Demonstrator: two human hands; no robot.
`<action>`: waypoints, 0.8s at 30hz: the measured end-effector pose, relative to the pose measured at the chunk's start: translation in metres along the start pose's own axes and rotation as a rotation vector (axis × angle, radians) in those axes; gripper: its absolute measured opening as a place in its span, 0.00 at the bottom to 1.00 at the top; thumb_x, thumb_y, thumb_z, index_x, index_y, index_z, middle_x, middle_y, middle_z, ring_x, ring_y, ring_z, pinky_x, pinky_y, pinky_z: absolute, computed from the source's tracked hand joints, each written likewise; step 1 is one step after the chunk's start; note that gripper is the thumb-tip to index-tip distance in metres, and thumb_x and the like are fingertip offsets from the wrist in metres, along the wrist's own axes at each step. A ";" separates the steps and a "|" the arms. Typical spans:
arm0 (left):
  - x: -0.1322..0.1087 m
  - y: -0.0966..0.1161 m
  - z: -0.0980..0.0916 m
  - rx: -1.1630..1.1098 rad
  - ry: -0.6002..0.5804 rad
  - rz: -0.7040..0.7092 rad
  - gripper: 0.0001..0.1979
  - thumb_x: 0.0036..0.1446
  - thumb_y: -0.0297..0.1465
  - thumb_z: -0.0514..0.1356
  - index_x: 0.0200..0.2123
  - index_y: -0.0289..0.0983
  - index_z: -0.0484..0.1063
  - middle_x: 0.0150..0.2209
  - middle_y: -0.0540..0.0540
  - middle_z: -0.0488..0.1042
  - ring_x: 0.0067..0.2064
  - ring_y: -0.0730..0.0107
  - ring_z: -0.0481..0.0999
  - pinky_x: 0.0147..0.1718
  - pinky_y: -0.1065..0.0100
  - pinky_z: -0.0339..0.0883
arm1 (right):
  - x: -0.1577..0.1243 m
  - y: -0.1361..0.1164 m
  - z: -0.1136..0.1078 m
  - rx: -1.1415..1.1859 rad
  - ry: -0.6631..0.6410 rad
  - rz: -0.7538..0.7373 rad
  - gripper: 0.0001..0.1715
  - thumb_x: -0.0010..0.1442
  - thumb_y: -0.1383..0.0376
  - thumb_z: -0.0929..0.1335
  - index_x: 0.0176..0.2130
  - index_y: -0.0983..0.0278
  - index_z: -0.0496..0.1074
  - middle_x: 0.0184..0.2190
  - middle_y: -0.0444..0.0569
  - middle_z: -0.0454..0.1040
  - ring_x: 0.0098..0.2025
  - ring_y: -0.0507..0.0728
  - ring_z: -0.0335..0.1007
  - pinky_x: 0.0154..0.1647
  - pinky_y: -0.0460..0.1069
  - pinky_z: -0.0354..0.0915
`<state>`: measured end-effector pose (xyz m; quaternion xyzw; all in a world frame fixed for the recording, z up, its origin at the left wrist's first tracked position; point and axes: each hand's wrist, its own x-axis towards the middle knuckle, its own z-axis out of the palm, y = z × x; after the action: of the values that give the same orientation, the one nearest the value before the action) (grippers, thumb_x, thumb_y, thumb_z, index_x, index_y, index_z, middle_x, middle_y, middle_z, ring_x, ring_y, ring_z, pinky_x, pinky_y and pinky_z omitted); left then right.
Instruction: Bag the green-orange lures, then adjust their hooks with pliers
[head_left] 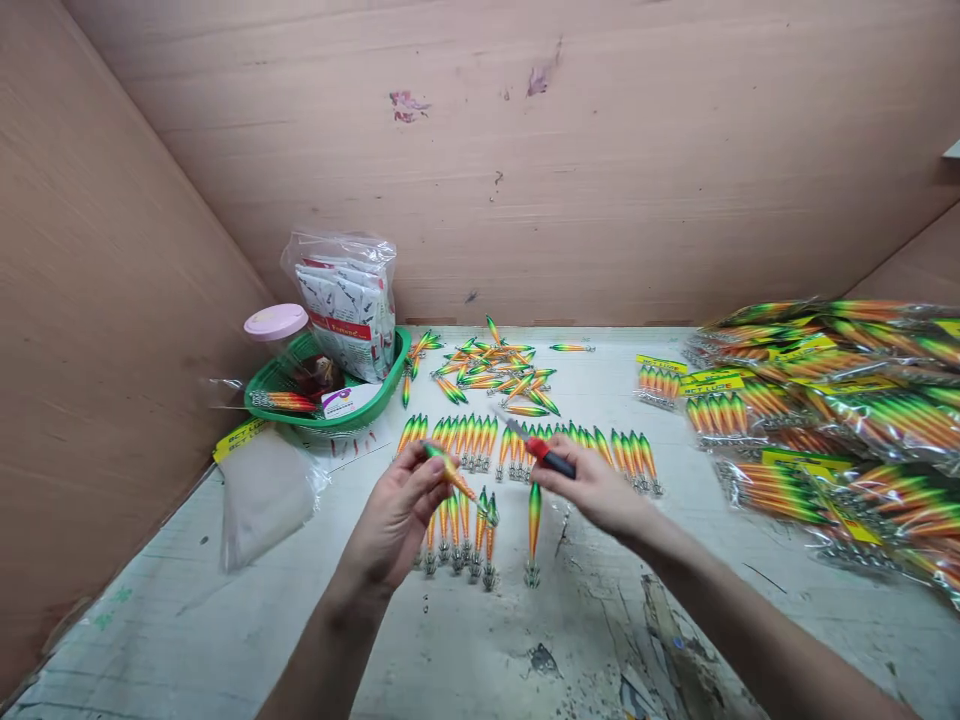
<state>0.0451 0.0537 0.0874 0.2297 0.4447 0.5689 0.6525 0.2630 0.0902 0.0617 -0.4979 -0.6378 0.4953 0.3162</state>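
Pinched in my left hand (401,515) is a squid jig (454,478), green at one end and orange at the other, tilted with its hooks toward the right. My right hand (589,485) is closed around a utility knife (551,458) with a red and black handle; its blade points up and left. Just below my right hand a single jig (534,535) lies on the table, hooks toward me. A short row of jigs (480,545) lies beside my left hand, partly hidden by it. Behind both hands runs a longer row of jigs (469,437).
Loose jigs (495,368) lie in a pile farther back. At left stands a green basket (360,415) with packets (341,300) and a pink-lidded jar (276,322); clear plastic bags (262,500) lie before it. Bagged jigs (847,400) are heaped at right. Cardboard walls (525,200) enclose the table.
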 end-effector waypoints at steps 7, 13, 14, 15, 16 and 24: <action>-0.028 -0.022 -0.034 -0.120 0.236 0.006 0.21 0.32 0.28 0.75 0.29 0.34 0.69 0.29 0.50 0.76 0.24 0.81 0.72 0.23 0.80 0.70 | 0.004 0.019 0.052 -0.293 0.082 -0.049 0.13 0.60 0.59 0.64 0.26 0.62 0.65 0.33 0.49 0.61 0.34 0.58 0.61 0.36 0.56 0.62; -0.043 -0.031 -0.017 -0.180 0.195 -0.186 0.11 0.51 0.19 0.65 0.40 0.29 0.73 0.25 0.47 0.76 0.25 0.78 0.75 0.27 0.79 0.74 | -0.043 -0.001 0.021 -0.317 0.027 -0.233 0.16 0.66 0.57 0.61 0.28 0.61 0.63 0.33 0.47 0.62 0.35 0.56 0.63 0.36 0.51 0.64; -0.044 -0.032 -0.012 -0.219 0.214 -0.232 0.09 0.53 0.17 0.62 0.40 0.28 0.73 0.26 0.46 0.76 0.25 0.78 0.76 0.27 0.80 0.74 | -0.053 -0.001 0.016 -0.324 0.015 -0.265 0.15 0.66 0.58 0.61 0.29 0.61 0.63 0.33 0.47 0.63 0.35 0.56 0.64 0.36 0.50 0.65; -0.045 -0.032 -0.007 -0.266 0.241 -0.278 0.08 0.56 0.16 0.59 0.39 0.27 0.73 0.27 0.45 0.76 0.25 0.79 0.76 0.27 0.80 0.74 | -0.063 0.000 0.012 -0.335 0.006 -0.293 0.13 0.66 0.60 0.61 0.30 0.61 0.63 0.33 0.47 0.63 0.35 0.55 0.64 0.36 0.50 0.65; -0.046 -0.033 -0.002 -0.312 0.271 -0.324 0.08 0.58 0.16 0.57 0.39 0.27 0.73 0.28 0.44 0.76 0.25 0.79 0.76 0.27 0.81 0.73 | -0.071 0.001 0.009 -0.347 -0.001 -0.316 0.12 0.66 0.61 0.61 0.30 0.61 0.64 0.34 0.48 0.64 0.36 0.54 0.65 0.37 0.49 0.65; -0.049 -0.057 0.007 -0.189 -0.045 -0.348 0.10 0.61 0.34 0.60 0.33 0.31 0.71 0.25 0.49 0.71 0.20 0.84 0.66 0.19 0.81 0.60 | -0.098 0.001 0.003 -0.457 0.012 -0.462 0.05 0.63 0.70 0.62 0.34 0.62 0.65 0.35 0.49 0.65 0.36 0.53 0.67 0.35 0.45 0.67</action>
<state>0.0842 -0.0056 0.0607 0.0999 0.4075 0.4815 0.7695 0.2902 -0.0039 0.0689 -0.4010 -0.8267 0.2517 0.3041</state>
